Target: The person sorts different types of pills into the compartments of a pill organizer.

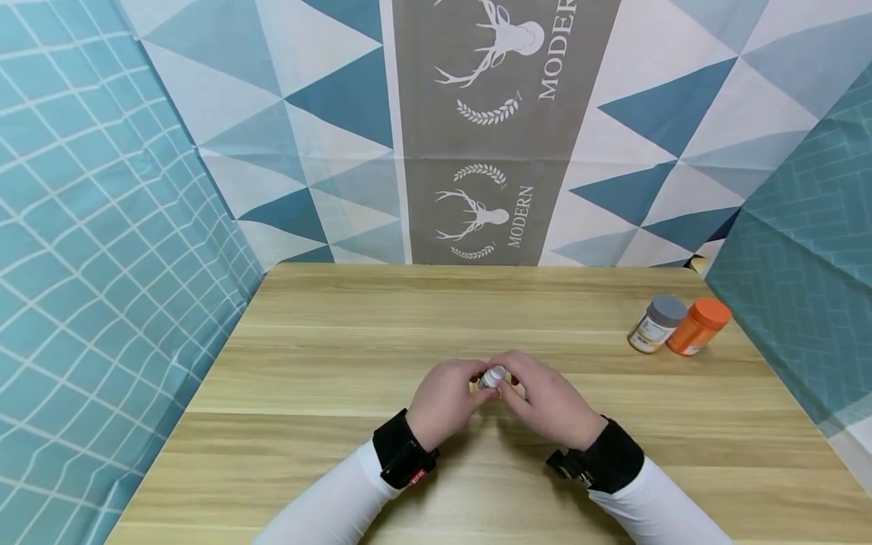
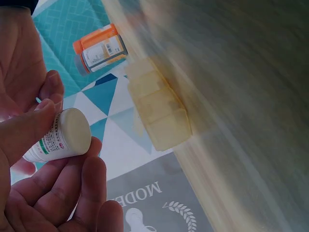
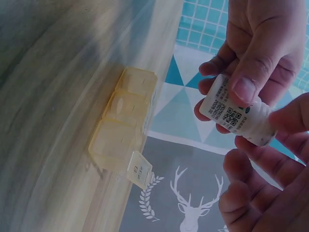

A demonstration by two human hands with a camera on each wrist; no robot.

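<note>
A small white pill bottle (image 1: 493, 377) with a printed label is between both hands over the table. My left hand (image 1: 443, 397) grips the body, thumb across the label in the right wrist view. There the bottle lies tilted, and my right hand (image 1: 552, 397) pinches its white cap end (image 3: 263, 128) between thumb and index finger. The base of the bottle (image 2: 77, 133) faces the left wrist camera. Below the hands stands a translucent yellow pill organizer (image 3: 116, 142) with three compartments, mostly hidden from the head view. At one end a lettered lid (image 3: 140, 169) hangs raised.
At the back right of the wooden table (image 1: 327, 341) stand a grey-capped bottle (image 1: 652, 333) and an orange bottle (image 1: 698, 327), close together. Patterned cloth (image 1: 470, 136) hangs behind the table, and tiled-print cloth (image 1: 88, 250) drapes along the left side.
</note>
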